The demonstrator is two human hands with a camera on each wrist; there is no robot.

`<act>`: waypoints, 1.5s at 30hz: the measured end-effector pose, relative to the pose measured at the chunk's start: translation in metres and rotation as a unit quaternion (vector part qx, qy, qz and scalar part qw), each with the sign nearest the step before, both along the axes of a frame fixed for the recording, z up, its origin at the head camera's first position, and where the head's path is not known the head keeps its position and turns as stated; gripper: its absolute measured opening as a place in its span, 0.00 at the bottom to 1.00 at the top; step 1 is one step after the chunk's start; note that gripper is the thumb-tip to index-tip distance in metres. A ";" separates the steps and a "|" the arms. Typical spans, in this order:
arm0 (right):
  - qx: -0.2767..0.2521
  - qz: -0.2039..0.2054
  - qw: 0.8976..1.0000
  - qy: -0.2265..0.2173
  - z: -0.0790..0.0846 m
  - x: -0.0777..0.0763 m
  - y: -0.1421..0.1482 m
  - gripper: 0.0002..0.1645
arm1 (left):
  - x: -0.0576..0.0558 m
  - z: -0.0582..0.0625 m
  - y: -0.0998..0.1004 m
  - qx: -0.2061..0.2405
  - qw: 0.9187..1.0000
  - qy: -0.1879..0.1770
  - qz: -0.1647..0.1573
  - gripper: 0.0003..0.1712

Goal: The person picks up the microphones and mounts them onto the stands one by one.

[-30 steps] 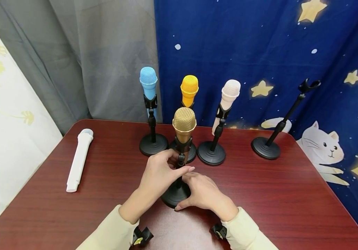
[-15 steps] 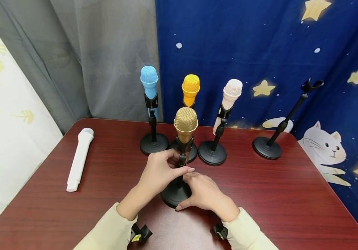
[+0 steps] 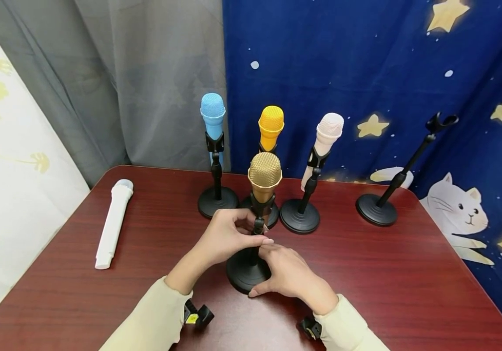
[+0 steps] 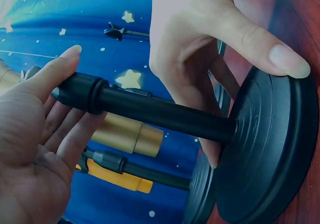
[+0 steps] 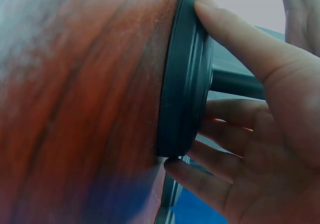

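Note:
A gold microphone [image 3: 265,170] sits in the clip of a black microphone stand [image 3: 243,275], upright near the middle of the table. My left hand [image 3: 222,236] holds the stand by its upper pole, thumb in front and fingers curled behind. In the left wrist view, the thumb and fingers surround the collar [image 4: 82,92] of that pole. Down at the round base [image 5: 182,94], my right hand [image 3: 292,273] has its thumb on the near rim and its fingers around the far side.
Behind stand a blue microphone [image 3: 213,114], a yellow microphone [image 3: 271,124] and a pale pink microphone [image 3: 327,131], each on a black stand. A stand with a bare clip [image 3: 377,209] is at the back right. A white microphone [image 3: 114,224] lies on the table's left.
The head view has shifted slightly, so the scene sits a little further right. Both hands keep their hold on the stand, with barely any movement.

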State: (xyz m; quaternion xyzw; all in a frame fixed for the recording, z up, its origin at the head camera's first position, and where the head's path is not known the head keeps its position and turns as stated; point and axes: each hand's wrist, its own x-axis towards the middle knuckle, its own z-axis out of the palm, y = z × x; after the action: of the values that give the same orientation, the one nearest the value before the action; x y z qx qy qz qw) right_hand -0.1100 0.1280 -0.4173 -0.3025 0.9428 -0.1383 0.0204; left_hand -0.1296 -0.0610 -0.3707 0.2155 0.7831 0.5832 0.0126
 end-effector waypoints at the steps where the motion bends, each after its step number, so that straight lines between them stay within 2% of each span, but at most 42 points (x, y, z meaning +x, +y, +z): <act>1: 0.000 0.000 1.000 0.000 0.000 0.000 0.000 0.39 | 0.000 0.000 0.001 0.002 1.000 -0.002 -0.001 0.14; 4: 0.000 0.000 1.000 0.001 -0.001 0.000 0.002 0.39 | 0.000 0.000 0.002 -0.012 1.000 0.006 0.001 0.14; 6: -0.002 -0.004 1.000 -0.002 -0.001 0.000 0.002 0.41 | 0.000 0.001 0.001 -0.048 0.998 0.032 -0.005 0.13; 8: -0.003 -0.009 1.000 -0.011 -0.001 0.000 0.002 0.44 | 0.001 0.003 -0.001 -0.100 0.993 0.059 -0.021 0.13; 10: -0.007 -0.012 1.000 -0.017 -0.001 0.000 0.002 0.49 | 0.002 0.005 -0.005 -0.161 0.983 0.077 -0.043 0.14; 12: -0.007 -0.008 1.000 -0.017 -0.001 0.000 0.002 0.52 | 0.003 0.007 -0.009 -0.225 0.969 0.075 -0.067 0.16; 16: -0.006 0.004 1.000 -0.005 -0.001 0.000 0.002 0.54 | 0.009 0.004 -0.014 -0.360 0.927 0.055 -0.094 0.19; 19: -0.008 0.007 1.000 -0.006 0.000 0.001 0.002 0.54 | 0.014 -0.004 -0.010 -0.425 0.898 0.046 -0.102 0.21; 23: -0.014 0.007 1.000 -0.013 0.000 0.001 0.002 0.54 | 0.022 -0.013 -0.002 -0.467 0.878 0.072 -0.079 0.24; 27: -0.014 0.002 1.000 -0.015 0.000 0.001 0.002 0.55 | 0.027 -0.016 0.005 -0.498 0.859 0.110 -0.044 0.28; 28: -0.014 0.001 1.000 -0.017 0.000 0.002 0.002 0.55 | 0.028 -0.016 0.008 -0.508 0.852 0.121 -0.037 0.29; 31: -0.019 -0.001 1.000 -0.020 0.000 0.003 0.003 0.55 | 0.032 -0.018 0.015 -0.545 0.823 0.160 -0.013 0.32; 32: -0.021 -0.002 1.000 -0.021 0.001 0.004 0.005 0.54 | 0.033 -0.019 0.018 -0.561 0.810 0.172 -0.009 0.32; 34: -0.025 -0.004 1.000 -0.017 0.001 0.006 0.008 0.54 | 0.036 -0.022 0.024 -0.585 0.786 0.198 -0.009 0.33; 37: -0.026 -0.011 1.000 -0.012 0.003 0.011 0.015 0.52 | 0.041 -0.025 0.032 -0.612 0.761 0.214 -0.022 0.35; 40: -0.021 -0.014 1.000 -0.006 0.004 0.016 0.022 0.50 | 0.046 -0.026 0.041 -0.626 0.747 0.219 -0.035 0.37; 45: -0.008 -0.021 1.000 0.005 0.005 0.026 0.036 0.46 | 0.050 -0.030 0.057 -0.639 0.735 0.222 -0.051 0.43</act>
State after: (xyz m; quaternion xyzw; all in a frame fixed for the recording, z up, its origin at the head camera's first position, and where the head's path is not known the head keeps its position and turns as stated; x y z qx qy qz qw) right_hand -0.0835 0.1644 -0.4119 -0.2839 0.9478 -0.1447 0.0108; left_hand -0.0794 -0.0041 -0.4003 0.3197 0.9399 -0.1200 0.0022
